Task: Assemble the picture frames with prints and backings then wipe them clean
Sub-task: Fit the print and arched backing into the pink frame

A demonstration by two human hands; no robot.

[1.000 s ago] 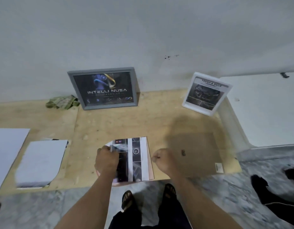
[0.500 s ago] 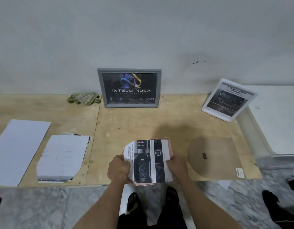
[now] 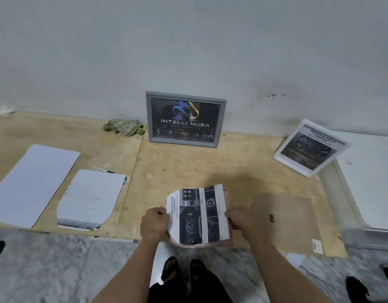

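Print [image 3: 198, 215] with pinkish arched frame [image 3: 229, 242] under it now lifted off the plywood bench [image 3: 188, 167] and held at its front edge, where a second ago still lying flat: probably seating print into frame. Long axis running away toward the wall, rounded end left, "ADVANCED" heading reading upward. Left hand [image 3: 154, 224] and right hand [image 3: 240, 218] each in closed grip on one side edge; brown backing [image 3: 293, 224] just right.

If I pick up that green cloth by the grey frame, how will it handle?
The green cloth lies crumpled in soft folds on the plywood board, so it is probably floppy and would drape from the fingers. It looks thin, so likely light. Bunched and limp, it seems unlikely to roll or slide far if pushed.
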